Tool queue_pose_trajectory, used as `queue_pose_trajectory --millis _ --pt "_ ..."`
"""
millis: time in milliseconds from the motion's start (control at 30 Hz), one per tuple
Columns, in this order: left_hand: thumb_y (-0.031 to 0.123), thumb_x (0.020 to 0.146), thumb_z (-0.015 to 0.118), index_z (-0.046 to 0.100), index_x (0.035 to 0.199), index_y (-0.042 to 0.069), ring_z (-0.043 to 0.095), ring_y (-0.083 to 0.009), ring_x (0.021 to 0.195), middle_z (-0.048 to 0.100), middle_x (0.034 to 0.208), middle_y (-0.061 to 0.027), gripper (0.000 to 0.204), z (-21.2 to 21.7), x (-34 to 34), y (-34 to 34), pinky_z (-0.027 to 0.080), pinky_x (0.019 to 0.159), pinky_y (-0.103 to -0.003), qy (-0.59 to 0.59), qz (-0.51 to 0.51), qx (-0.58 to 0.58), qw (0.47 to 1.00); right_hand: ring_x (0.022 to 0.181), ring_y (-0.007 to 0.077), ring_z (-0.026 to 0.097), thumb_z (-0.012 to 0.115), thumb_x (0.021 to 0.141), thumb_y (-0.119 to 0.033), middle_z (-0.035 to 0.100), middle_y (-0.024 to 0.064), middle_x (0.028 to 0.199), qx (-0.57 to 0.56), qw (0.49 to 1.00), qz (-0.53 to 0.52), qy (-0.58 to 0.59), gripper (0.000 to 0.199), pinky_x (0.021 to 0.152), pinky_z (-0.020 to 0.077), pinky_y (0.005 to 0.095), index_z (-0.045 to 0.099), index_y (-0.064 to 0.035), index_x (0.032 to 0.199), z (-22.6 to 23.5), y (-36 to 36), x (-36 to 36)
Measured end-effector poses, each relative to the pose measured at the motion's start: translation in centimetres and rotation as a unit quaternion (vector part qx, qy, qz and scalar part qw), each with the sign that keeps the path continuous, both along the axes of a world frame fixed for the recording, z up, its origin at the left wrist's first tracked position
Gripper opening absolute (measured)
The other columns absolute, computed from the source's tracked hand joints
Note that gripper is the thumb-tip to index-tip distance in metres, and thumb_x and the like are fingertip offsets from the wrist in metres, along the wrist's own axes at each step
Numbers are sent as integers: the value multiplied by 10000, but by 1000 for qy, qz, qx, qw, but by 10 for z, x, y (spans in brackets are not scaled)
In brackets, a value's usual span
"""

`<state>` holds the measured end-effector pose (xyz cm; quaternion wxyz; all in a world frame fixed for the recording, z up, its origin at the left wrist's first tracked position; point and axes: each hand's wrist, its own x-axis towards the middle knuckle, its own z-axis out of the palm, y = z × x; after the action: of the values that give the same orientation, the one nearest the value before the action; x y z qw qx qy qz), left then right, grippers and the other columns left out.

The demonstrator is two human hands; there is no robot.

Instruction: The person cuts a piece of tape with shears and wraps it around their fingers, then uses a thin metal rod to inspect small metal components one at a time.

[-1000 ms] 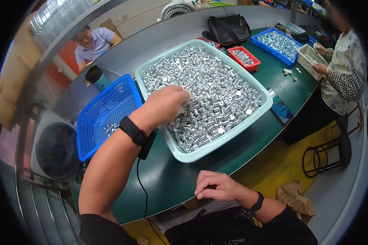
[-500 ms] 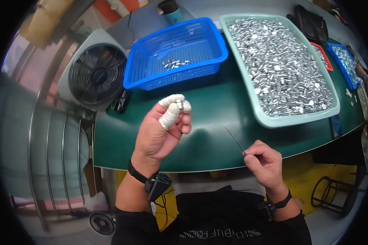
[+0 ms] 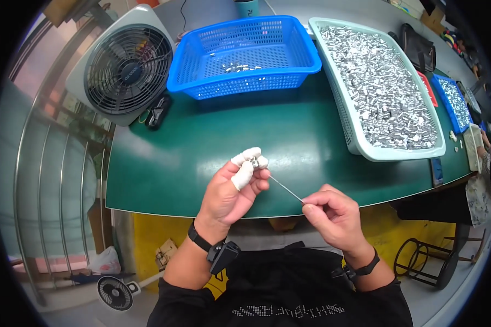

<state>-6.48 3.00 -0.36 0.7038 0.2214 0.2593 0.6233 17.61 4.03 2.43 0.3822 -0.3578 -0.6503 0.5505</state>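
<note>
My left hand (image 3: 235,188), with white finger covers on thumb and fingertips, pinches a small silver metal piece (image 3: 255,162) above the green table (image 3: 202,158). My right hand (image 3: 333,215) pinches the near end of a thin metal pin (image 3: 285,188), whose far tip meets the piece in my left fingers. A pale green tray (image 3: 360,147) full of small silver pieces lies at the right. A blue basket (image 3: 245,82) with a few silver pieces in it stands behind my hands.
A grey box fan (image 3: 123,68) stands at the table's back left, with a black object (image 3: 158,111) beside it. Further blue and red trays (image 3: 450,98) and a black bag (image 3: 417,49) lie at far right. A metal railing (image 3: 54,180) runs at left.
My view swung from the pale green tray down toward me. My left hand came out of the tray to my front; both hands drew together, and the pin tip now meets the piece.
</note>
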Motion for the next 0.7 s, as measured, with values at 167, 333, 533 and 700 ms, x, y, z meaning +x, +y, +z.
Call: queue_pose_trajectory --millis 167,333,533,700 --pt "99 1001 546 593 1238 63 617 -225 1051 640 1161 -98 244 -6 10 -5 524 868 -338 -79 -7 -5 997 659 52 465 671 879 8 561 8 792 -2 1000 -9 -7 65 571 352 204 692 9 941 2 -2 -3" --pt "72 994 552 582 1239 52 640 -230 1029 645 1147 -105 247 -6 10 -6 548 854 -344 -18 31 16 999 655 48 462 673 880 6 563 9 793 16 1000 -8 -15 65 565 349 205 692 7 942 5 1 -5" --pt "45 978 573 585 1206 41 653 -219 974 645 1109 -112 228 -4 6 -9 560 824 -342 55 47 -3 997 646 44 460 678 880 -1 564 5 791 7 1000 -6 -15 63 555 346 201 695 6 941 -2 2 0" --pt "28 946 622 599 1161 32 654 -212 946 648 1068 -121 216 -8 8 -12 556 820 -340 125 64 -5 990 637 40 463 684 879 -7 568 2 790 8 1000 2 -15 65 543 345 201 700 1 942 -5 2 0"
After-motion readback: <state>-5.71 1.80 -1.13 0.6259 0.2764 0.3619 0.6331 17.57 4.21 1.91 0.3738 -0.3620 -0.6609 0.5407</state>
